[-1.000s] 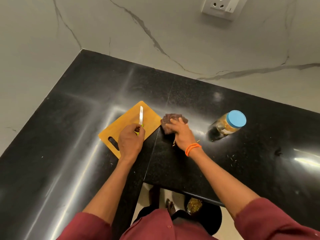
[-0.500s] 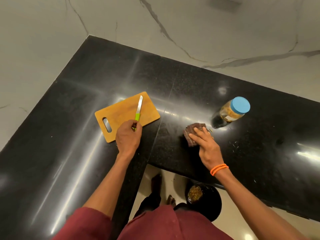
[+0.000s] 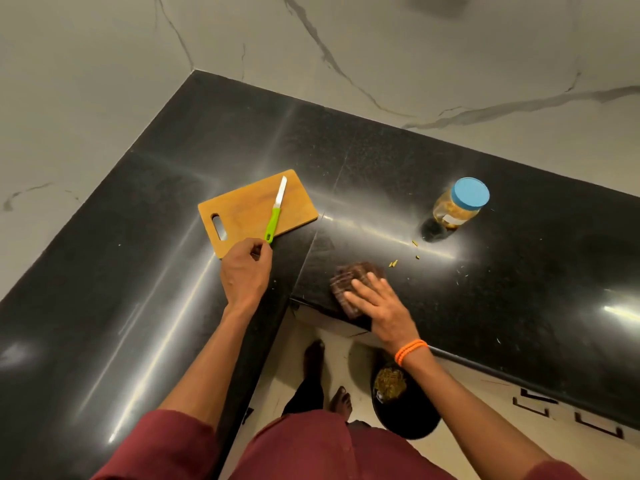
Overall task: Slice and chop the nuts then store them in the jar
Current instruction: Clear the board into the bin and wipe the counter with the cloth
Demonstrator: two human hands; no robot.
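Clear jar point(image 3: 458, 209) of chopped nuts, blue lid on, upright on worktop point(image 3: 519, 271). Right hand point(image 3: 384, 306) flat, grip spread on brown cloth point(image 3: 349, 275). Left hand point(image 3: 246, 268) loosely curled beside knife point(image 3: 275, 216).

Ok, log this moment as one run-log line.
left hand: by knife handle, grip unclear | right hand: flat on cloth at counter edge | jar: lidded | board: bare

Knife point(image 3: 276, 212) on board point(image 3: 242, 216); jar point(image 3: 459, 206) well right; cloth point(image 3: 349, 277) between, nearer.
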